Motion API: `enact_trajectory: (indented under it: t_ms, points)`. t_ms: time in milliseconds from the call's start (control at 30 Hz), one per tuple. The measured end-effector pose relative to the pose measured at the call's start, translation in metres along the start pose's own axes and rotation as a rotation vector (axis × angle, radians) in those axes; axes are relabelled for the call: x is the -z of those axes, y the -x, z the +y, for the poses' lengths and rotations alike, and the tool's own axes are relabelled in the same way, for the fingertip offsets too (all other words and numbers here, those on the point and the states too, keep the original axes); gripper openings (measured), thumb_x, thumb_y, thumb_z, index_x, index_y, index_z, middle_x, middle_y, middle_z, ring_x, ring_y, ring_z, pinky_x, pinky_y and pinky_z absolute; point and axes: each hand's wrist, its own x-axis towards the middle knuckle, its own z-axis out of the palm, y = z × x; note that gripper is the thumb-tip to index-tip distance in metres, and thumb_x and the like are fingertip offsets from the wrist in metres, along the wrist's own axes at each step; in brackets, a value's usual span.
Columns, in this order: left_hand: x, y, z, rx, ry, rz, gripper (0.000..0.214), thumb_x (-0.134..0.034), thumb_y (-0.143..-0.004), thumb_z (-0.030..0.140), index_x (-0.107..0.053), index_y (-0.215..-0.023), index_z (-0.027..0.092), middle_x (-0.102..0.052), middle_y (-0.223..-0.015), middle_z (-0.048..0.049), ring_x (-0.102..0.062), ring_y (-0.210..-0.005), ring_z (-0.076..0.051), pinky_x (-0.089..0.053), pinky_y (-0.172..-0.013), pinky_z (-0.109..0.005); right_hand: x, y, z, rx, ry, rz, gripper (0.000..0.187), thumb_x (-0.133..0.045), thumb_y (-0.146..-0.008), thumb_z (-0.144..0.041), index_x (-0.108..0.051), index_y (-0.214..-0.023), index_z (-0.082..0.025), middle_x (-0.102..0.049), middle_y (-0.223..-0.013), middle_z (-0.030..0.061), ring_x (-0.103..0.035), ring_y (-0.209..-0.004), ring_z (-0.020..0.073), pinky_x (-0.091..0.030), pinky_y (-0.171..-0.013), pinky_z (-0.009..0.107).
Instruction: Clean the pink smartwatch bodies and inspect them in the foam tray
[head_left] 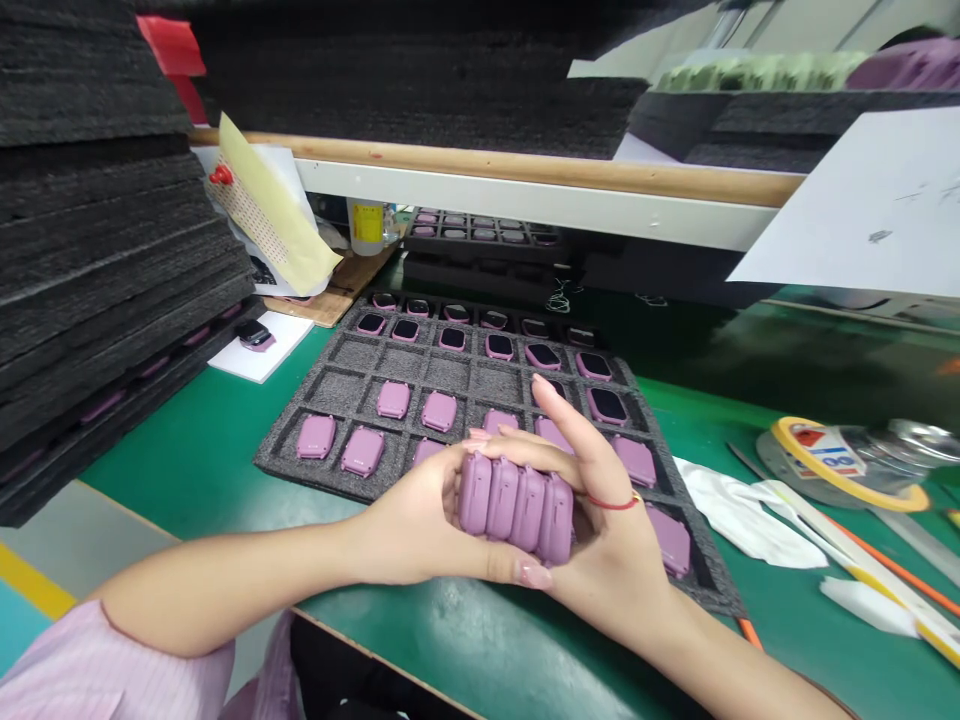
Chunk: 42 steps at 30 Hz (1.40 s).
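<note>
Several purple smartwatch cases stand side by side in a row, edges facing me, held between both hands. My left hand is closed round their left side, its thumb stretched along the bottom. From the right, my right hand cups the same row, fingers behind it and index finger pointing up. Just beyond lies a dark foam tray with square compartments. Its far rows hold watches with black screens; nearer ones hold purple cases lying back up. My hands hide some of the compartments.
Stacked black foam trays rise at the left. A watch lies on a white pad. A shelf edge crosses above the green bench. At right are a labelled bottle, a white cloth and thin tools.
</note>
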Motion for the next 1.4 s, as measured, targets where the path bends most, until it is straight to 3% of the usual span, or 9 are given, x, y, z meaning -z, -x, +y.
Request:
enact_trajectory:
  t_ms: [267,433,533,667,833,967,1100,1267,1400]
  points:
    - [0.001,-0.001,-0.001,-0.009,-0.035,0.032,0.047,-0.088,-0.065,0.017,-0.071,-0.109,0.020,-0.073,-0.106,-0.0053,-0.070,-0.104,-0.025,-0.055,-0.099,-0.043,-0.001,0.001,0.008,-0.021,-0.021,-0.013,0.101,-0.084,-0.078,-0.029,-0.024,-0.159,-0.036,-0.043,-0.159,0.0115,-0.069,-0.118,0.0312,-0.056,-0.108,0.051]
    - [0.000,0.000,-0.003,0.019,-0.009,0.039,0.051,-0.090,-0.064,0.022,-0.069,-0.110,0.018,-0.071,-0.107,-0.0074,-0.068,-0.104,-0.026,-0.055,-0.097,-0.045,0.000,-0.002,0.007,0.050,-0.023,-0.040,0.099,-0.081,-0.082,-0.027,-0.021,-0.160,-0.037,-0.067,-0.135,0.0078,-0.069,-0.120,0.0293,-0.056,-0.109,0.050]
    - [0.001,-0.002,-0.007,-0.015,0.044,0.076,0.064,-0.095,-0.056,0.021,-0.068,-0.114,0.019,-0.070,-0.117,-0.0085,-0.066,-0.114,-0.029,-0.051,-0.103,-0.045,-0.001,-0.003,0.006,0.110,0.023,-0.087,0.094,-0.076,-0.087,-0.033,-0.018,-0.161,-0.037,-0.063,-0.141,0.0092,-0.067,-0.122,0.0293,-0.053,-0.110,0.052]
    - [0.001,-0.004,-0.011,-0.093,0.025,0.080,0.043,-0.093,-0.062,0.022,-0.072,-0.099,0.018,-0.074,-0.109,-0.0059,-0.068,-0.111,-0.026,-0.050,-0.105,-0.042,-0.002,-0.002,0.008,0.217,0.133,-0.179,0.086,-0.064,-0.096,-0.029,-0.010,-0.163,-0.033,-0.061,-0.143,0.0112,-0.059,-0.133,0.0272,-0.049,-0.114,0.052]
    - [0.001,0.002,-0.009,-0.141,-0.174,0.222,0.058,-0.094,-0.061,0.027,-0.069,-0.113,0.019,-0.075,-0.117,-0.0071,-0.069,-0.111,-0.025,-0.051,-0.103,-0.040,0.008,-0.002,0.002,0.237,0.164,-0.181,0.104,-0.075,-0.082,-0.054,-0.014,-0.162,-0.030,-0.049,-0.154,0.0152,-0.048,-0.142,0.0344,-0.038,-0.120,0.057]
    - [0.003,0.006,-0.011,-0.278,-0.290,0.215,0.044,-0.091,-0.068,0.027,-0.072,-0.107,0.020,-0.077,-0.112,-0.0058,-0.072,-0.104,-0.022,-0.053,-0.099,-0.036,0.018,-0.006,-0.003,0.104,-0.023,0.027,0.055,-0.056,-0.098,-0.048,-0.044,-0.148,-0.030,-0.062,-0.136,0.0104,-0.059,-0.130,0.0282,-0.048,-0.112,0.050]
    - [0.004,0.006,-0.013,-0.358,-0.312,0.180,0.045,-0.090,-0.069,0.023,-0.072,-0.110,0.021,-0.077,-0.114,-0.0055,-0.071,-0.107,-0.020,-0.052,-0.101,-0.033,0.028,-0.013,-0.003,0.100,-0.032,0.106,0.018,-0.049,-0.103,-0.032,-0.065,-0.098,-0.026,-0.070,-0.099,0.0046,-0.069,-0.103,0.0191,-0.057,-0.098,0.037]
    - [0.003,0.003,-0.011,-0.108,0.097,0.150,0.045,-0.093,-0.064,0.025,-0.072,-0.104,0.020,-0.077,-0.106,-0.0051,-0.072,-0.102,-0.021,-0.051,-0.097,-0.033,0.037,-0.017,-0.006,0.256,0.124,-0.133,0.034,-0.076,-0.083,-0.051,-0.062,-0.095,-0.022,-0.067,-0.111,0.0093,-0.069,-0.106,0.0233,-0.059,-0.094,0.037]
    - [0.005,-0.002,-0.015,0.121,0.586,-0.004,0.049,-0.085,-0.074,0.045,-0.070,-0.110,0.015,-0.078,-0.097,-0.0113,-0.075,-0.095,-0.025,-0.054,-0.089,-0.036,0.036,-0.017,-0.008,0.236,0.226,-0.187,0.026,-0.079,-0.082,-0.023,-0.060,-0.099,-0.021,-0.067,-0.121,0.0117,-0.070,-0.109,0.0215,-0.061,-0.088,0.031]
